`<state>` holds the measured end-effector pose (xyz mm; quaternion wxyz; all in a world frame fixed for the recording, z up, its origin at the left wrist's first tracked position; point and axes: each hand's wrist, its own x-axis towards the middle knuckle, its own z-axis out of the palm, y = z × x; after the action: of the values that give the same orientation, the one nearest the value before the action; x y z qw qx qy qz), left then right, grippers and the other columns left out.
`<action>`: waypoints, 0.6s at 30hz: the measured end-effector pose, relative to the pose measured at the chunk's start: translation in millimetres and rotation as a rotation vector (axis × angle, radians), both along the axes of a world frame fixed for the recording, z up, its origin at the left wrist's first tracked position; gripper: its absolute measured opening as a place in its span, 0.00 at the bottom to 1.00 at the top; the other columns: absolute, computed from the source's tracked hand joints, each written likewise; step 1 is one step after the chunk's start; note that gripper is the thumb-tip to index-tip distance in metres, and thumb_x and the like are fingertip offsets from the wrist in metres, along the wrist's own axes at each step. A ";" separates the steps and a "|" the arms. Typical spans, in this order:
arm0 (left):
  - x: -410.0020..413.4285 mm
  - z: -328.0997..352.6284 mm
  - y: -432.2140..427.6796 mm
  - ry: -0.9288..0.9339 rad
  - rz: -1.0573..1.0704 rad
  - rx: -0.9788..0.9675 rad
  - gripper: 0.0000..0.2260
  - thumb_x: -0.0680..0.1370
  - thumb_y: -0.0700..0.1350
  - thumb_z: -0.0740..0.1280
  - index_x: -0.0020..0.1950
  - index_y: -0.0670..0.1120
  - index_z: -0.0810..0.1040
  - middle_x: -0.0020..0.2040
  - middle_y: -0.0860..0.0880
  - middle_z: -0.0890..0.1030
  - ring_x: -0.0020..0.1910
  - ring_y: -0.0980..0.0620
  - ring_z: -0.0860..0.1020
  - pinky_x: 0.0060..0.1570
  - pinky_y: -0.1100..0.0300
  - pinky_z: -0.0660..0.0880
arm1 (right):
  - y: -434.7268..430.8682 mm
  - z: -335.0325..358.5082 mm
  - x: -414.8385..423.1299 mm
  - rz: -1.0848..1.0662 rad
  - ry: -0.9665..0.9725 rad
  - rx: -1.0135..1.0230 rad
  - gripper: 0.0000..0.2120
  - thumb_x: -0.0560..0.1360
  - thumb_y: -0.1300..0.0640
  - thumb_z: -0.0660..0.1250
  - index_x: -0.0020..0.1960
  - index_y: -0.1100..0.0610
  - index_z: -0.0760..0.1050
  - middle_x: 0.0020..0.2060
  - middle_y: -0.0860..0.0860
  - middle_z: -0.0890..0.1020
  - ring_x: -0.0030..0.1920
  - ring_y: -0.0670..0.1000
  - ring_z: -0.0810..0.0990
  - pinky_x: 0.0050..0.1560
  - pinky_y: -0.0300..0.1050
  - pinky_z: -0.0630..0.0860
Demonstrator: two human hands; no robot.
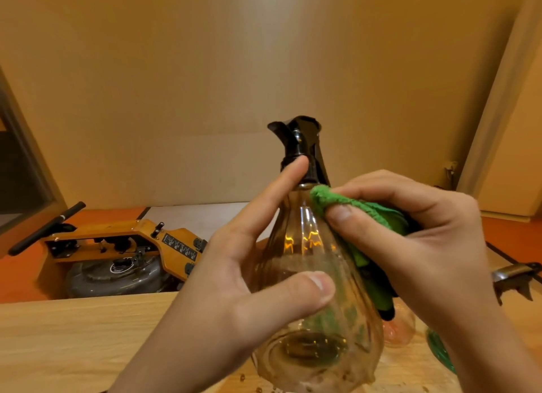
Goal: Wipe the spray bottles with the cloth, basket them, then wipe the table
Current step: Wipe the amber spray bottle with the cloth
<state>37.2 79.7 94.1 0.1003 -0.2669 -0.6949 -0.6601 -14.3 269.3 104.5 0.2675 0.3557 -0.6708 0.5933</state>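
Wiping is the step: left hand (249, 275) grips the clear ribbed black-triggered spray bottle (305, 246) above the wooden table (73, 334), right hand (416, 246) pinches the green cloth (366, 211) on its shoulder, likely needing a downward sweep next.

The bottle's (305, 246) base runs off the lower edge. Its right flank lies behind the cloth (366, 211) and the right hand (410, 240). Right of the bottle, a pink thing (400, 328) and a green thing (437, 348) show only in slivers past that wrist. Left of the bottle, the label (179, 246) on the machine (117, 231) is too small to read.
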 end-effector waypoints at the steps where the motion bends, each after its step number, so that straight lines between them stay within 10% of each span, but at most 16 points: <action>1: -0.8 -0.1 -2.1 -0.002 0.013 0.003 0.36 0.68 0.46 0.75 0.72 0.70 0.72 0.60 0.54 0.85 0.59 0.47 0.84 0.53 0.62 0.81 | 0.7 -0.7 -1.3 0.035 -0.004 0.025 0.05 0.71 0.58 0.78 0.47 0.53 0.86 0.44 0.50 0.87 0.47 0.53 0.86 0.45 0.43 0.82; 7: -7.3 -0.7 -6.7 0.007 0.106 -0.006 0.36 0.65 0.50 0.76 0.70 0.74 0.71 0.58 0.54 0.85 0.59 0.41 0.83 0.57 0.50 0.83 | 9.9 1.7 -4.0 0.176 -0.039 0.155 0.09 0.71 0.53 0.75 0.50 0.51 0.87 0.43 0.51 0.84 0.43 0.54 0.84 0.40 0.45 0.79; 18: -5.6 -1.6 -0.6 0.022 0.067 -0.059 0.36 0.68 0.51 0.74 0.73 0.73 0.68 0.63 0.69 0.80 0.61 0.66 0.80 0.53 0.74 0.75 | 6.8 -3.1 -9.0 0.118 -0.005 0.167 0.13 0.74 0.55 0.72 0.58 0.47 0.85 0.45 0.50 0.83 0.48 0.54 0.83 0.44 0.47 0.80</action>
<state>31.7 79.0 92.5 0.1220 -0.2533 -0.7214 -0.6328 -23.3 276.2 101.4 0.1999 0.4140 -0.6965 0.5509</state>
